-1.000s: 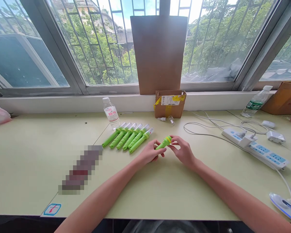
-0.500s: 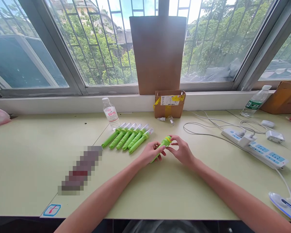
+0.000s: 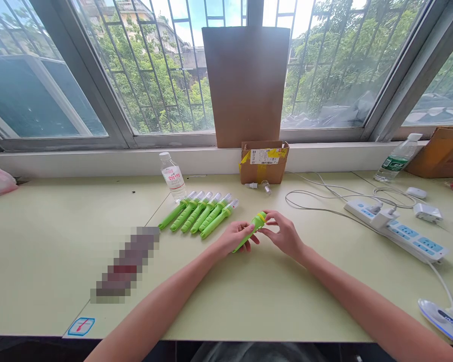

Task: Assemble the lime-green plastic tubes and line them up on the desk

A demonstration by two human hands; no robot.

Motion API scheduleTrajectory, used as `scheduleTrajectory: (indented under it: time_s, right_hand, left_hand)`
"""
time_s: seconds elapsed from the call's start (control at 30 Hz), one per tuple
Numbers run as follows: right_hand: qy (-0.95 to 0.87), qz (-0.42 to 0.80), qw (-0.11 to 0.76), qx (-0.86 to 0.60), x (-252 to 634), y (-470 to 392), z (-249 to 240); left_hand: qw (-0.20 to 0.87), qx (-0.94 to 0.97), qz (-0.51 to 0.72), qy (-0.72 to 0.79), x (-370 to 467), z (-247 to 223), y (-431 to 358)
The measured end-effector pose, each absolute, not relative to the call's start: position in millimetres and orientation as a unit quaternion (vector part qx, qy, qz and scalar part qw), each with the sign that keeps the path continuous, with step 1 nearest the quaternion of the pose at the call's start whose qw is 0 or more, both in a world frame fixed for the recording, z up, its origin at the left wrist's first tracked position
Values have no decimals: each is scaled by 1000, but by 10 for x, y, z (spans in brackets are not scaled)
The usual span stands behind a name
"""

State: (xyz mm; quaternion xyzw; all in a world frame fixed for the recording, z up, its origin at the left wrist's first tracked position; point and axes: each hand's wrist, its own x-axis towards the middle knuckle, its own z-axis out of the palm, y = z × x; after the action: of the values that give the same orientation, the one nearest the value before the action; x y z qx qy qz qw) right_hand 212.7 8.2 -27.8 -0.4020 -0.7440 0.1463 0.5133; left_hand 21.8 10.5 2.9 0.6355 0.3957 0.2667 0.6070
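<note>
A bright green plastic handle (image 3: 255,222) with a yellow ring at its wider end is held between my two hands, tilted with that end up and away. My left hand (image 3: 236,236) is closed around its body, the thumb lying along the top. At the ringed end, the fingers and thumb of my right hand (image 3: 283,234) grip it; their exact contact is partly hidden. To the left, several similar green handles with clear ribbed tips (image 3: 198,213) lie side by side in a slanted row. No clear tip shows on the held one.
Behind my hands, a small clear cap (image 3: 266,187) and a white piece (image 3: 251,185) lie before an open cardboard box (image 3: 264,168). A water bottle (image 3: 172,178) stands behind the row. Right are a power strip (image 3: 396,229), cables and another bottle (image 3: 398,158). A blurred patch (image 3: 126,264) covers something left.
The green handle has turned slightly in my hands, and a little more of its body shows beside my left thumb. Both hands stay almost in place; the row has not moved.
</note>
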Motion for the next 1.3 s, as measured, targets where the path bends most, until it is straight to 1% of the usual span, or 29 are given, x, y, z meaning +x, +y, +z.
scheduleTrajectory:
  time_s: [0.13,0.4,0.6,0.77,0.9,1.07,1.3]
  right_hand:
    - [-752,158,509,-387,2138,88,-273]
    - [-746,142,520,-390,2148,93,-290]
    - [-750,110,522,-392,2175,111,-274]
    - [-751,100,522,-393,2178,108,-275]
    - [-748,99,522,-398,2188,110,-273]
    - [-775,83,499,-377,2156,101,-271]
    - [-735,127,543,-386,2134,94,-279]
  left_hand:
    - [612,637,250,396,214,55,96]
    - [587,658,250,400,215,50,93]
    - [547,647,289,446,249,20,70]
    - [538,646,309,445,258,-22,93]
    - [541,646,317,435,255,-33,115]
    - [569,626,315,432,266,18,101]
    - [577,632,312,414,266,40,91]
